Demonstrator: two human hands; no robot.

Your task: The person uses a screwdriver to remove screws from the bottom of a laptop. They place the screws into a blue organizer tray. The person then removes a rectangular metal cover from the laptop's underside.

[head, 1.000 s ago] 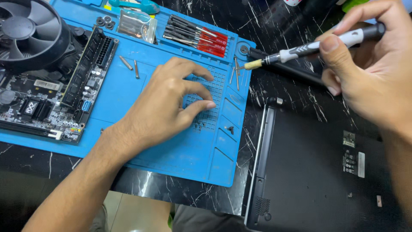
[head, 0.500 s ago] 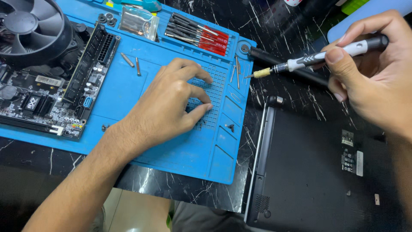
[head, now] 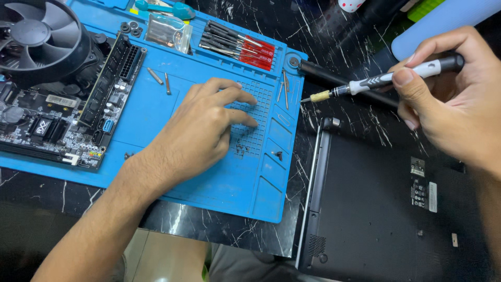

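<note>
the left hand (head: 201, 130) lies palm down on the blue mat (head: 156, 112), fingers (head: 237, 96) loosely spread and pressed flat on the grid of small cells, gripping nothing; a few tiny screws (head: 241, 150) sit just below the fingertips, another (head: 278, 154) a little to the right. the right hand (head: 449, 104) pinches a screwdriver (head: 381, 81) between thumb and fingers, its long axis running left and slightly down, tip in the air above the black table between the mat's right edge and the laptop (head: 396, 209). the right hand is the nearer to the laptop, which lies underside up below it. a motherboard (head: 52, 115) with a fan (head: 39, 39) fills the mat's left end, red drivers (head: 240, 46) the top; open mat lies below the wrist.
</note>
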